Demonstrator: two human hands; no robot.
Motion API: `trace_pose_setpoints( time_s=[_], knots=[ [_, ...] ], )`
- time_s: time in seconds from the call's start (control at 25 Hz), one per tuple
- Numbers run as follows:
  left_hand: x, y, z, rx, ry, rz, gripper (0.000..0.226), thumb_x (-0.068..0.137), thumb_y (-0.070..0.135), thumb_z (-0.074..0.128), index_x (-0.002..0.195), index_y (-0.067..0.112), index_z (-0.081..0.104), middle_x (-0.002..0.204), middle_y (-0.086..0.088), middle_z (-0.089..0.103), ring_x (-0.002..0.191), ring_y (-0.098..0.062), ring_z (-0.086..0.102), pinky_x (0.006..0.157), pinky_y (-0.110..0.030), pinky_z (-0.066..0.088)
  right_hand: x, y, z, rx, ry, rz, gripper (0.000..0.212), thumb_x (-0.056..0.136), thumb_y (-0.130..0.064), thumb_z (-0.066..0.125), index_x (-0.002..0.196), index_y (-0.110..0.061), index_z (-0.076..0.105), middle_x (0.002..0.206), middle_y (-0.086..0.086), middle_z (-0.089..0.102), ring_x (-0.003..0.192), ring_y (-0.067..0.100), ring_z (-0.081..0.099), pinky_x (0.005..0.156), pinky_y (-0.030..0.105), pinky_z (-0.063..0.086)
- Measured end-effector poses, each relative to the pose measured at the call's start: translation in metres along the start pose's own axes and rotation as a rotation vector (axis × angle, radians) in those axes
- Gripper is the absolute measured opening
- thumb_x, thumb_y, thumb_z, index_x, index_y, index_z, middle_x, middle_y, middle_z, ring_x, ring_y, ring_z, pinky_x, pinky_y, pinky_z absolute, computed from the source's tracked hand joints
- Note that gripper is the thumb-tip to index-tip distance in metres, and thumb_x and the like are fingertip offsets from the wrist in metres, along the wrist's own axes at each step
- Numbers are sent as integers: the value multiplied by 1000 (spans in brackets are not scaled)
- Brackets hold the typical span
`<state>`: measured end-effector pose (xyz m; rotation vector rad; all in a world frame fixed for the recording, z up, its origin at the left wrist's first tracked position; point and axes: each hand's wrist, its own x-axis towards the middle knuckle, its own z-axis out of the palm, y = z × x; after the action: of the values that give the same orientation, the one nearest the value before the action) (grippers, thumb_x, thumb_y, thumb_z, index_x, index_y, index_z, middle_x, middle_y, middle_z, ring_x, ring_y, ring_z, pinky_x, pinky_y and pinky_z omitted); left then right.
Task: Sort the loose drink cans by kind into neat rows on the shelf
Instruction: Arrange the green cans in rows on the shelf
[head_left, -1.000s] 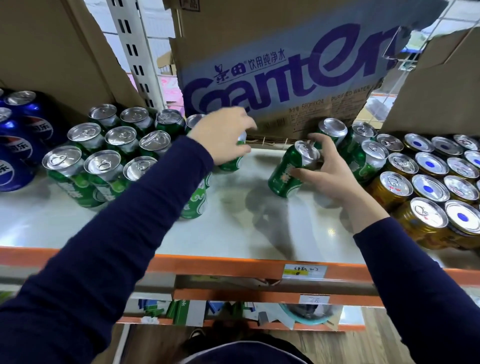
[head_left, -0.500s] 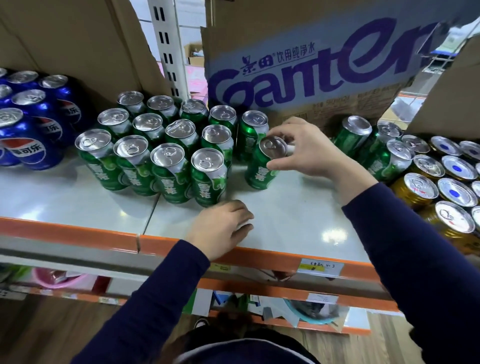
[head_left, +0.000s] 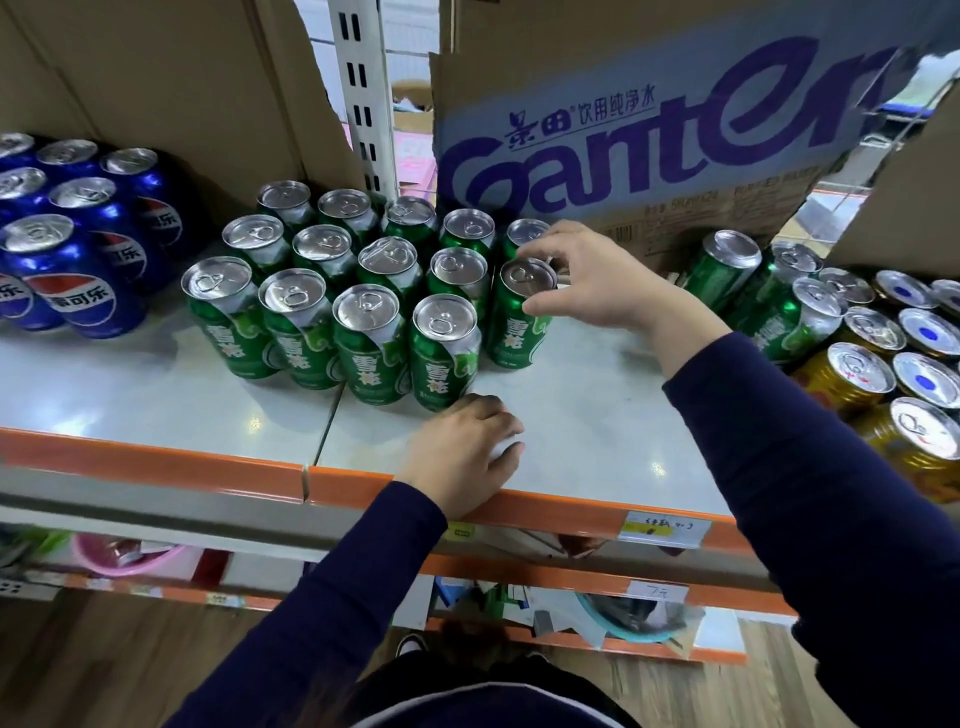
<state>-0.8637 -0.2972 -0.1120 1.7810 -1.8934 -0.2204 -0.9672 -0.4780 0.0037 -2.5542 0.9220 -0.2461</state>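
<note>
Fourteen green cans (head_left: 369, 332) stand upright in a block on the shelf (head_left: 597, 395): four in the front row, five in the middle and five at the back. The last can (head_left: 519, 332) of the middle row, at the block's right end, is the one in hand. The right hand (head_left: 597, 280) comes in from the right, and its fingers (head_left: 540, 249) and thumb pinch that can by the top rim. The can's base looks to be on the shelf. The same hand partly covers the fifth can of the back row.

The left hand (head_left: 462, 447) rests on the shelf's front edge just before the front row, its fingers loosely curled and holding nothing.

Three more green cans (head_left: 727, 270) stand apart to the right, beyond the right wrist. Right of them are two gold cans (head_left: 841, 379) and several cans with blue-dotted tops (head_left: 930, 325), cut off by the frame edge. At the far left are at least six blue cans (head_left: 78, 291).

A cardboard box (head_left: 623, 130) stands close behind the back row, with a slotted post (head_left: 363, 104) to its left. A price tag (head_left: 667, 527) sits on the orange rail (head_left: 156, 462).
</note>
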Motion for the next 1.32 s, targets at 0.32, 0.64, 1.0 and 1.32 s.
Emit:
trace_pose_setpoints(
  time_s=[0.32, 0.64, 1.0, 1.32],
  knots=[
    [8, 12, 4, -3, -29, 78, 18, 81, 12, 69, 98, 13, 73, 95, -3, 69, 91, -26, 64, 72, -34, 53, -37, 16, 3, 98, 159, 93, 56, 85, -29, 71, 136, -14, 52, 128, 4, 53, 115, 17, 50, 97, 26, 40],
    [92, 66, 29, -114, -122, 182, 24, 88, 21, 63, 110, 13, 68, 106, -3, 66, 98, -24, 61, 82, -39, 50, -123, 140, -59, -307, 329, 565, 55, 84, -35, 69, 134, -17, 55, 129, 18, 52, 118, 39, 45, 98, 40, 37],
    [263, 112, 56, -47, -132, -43, 73, 87, 36, 67, 145, 9, 32, 144, -16, 41, 131, -30, 40, 104, -32, 33, -138, 172, -74, -183, 303, 397, 54, 78, -40, 72, 129, -30, 57, 118, 11, 57, 114, 29, 51, 94, 39, 43],
    [270, 112, 69, -173, -26, -116, 83, 59, 26, 86, 130, 18, 43, 124, -7, 49, 113, -26, 49, 86, -27, 37, -137, 193, -72, -62, 313, 349, 49, 81, -43, 68, 128, -38, 55, 113, 4, 54, 105, 23, 52, 86, 34, 44]
  ],
)
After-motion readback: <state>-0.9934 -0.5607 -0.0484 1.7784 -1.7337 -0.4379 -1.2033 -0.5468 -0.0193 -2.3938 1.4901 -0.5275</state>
